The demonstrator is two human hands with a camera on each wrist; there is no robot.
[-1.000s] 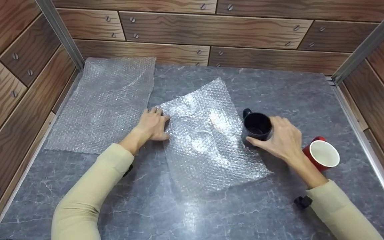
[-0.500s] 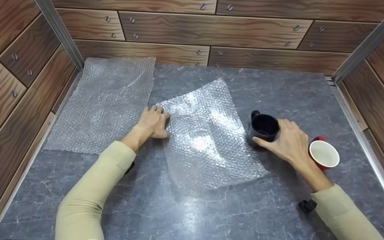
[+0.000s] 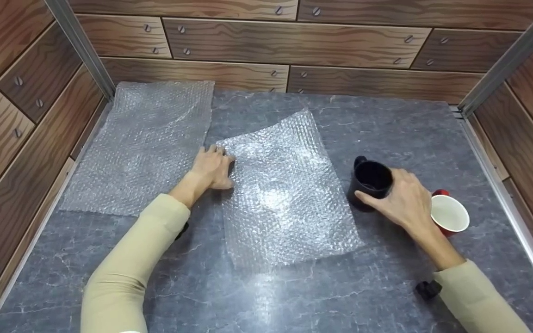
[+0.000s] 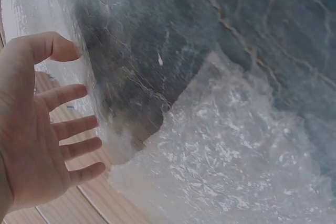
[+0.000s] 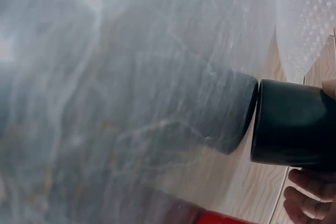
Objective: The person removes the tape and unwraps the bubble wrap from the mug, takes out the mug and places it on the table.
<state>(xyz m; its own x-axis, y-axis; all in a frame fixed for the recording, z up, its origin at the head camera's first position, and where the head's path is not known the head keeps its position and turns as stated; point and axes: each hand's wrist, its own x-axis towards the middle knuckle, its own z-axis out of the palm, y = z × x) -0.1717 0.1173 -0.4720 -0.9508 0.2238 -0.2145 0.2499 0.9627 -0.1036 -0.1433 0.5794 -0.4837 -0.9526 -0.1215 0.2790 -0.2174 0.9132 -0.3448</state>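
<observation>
A black mug point(image 3: 373, 175) stands upright in my right hand point(image 3: 404, 196), with the thumb on its near side and the fingers around the right. In the right wrist view, the mug point(image 5: 291, 124) has its base right at its reflection on the tabletop. My left hand point(image 3: 211, 169) rests with relaxed, spread fingers at the left edge of the middle bubble wrap sheet point(image 3: 285, 199). The left wrist view shows that hand point(image 4: 34, 129) with nothing gripped between its fingers. The mug is just right of the sheet's right edge.
A red mug with a white inside point(image 3: 450, 213) stands right of my right hand. Another bubble wrap sheet point(image 3: 146, 143) lies flat at the back left. Wood-patterned walls point(image 3: 294, 44) enclose the grey marbled table point(image 3: 192, 286) at the back and sides.
My right hand has moved the black mug right and slightly nearer, away from the middle bubble wrap. The sheet's lower right corner has shifted left. My left hand has stayed nearly still.
</observation>
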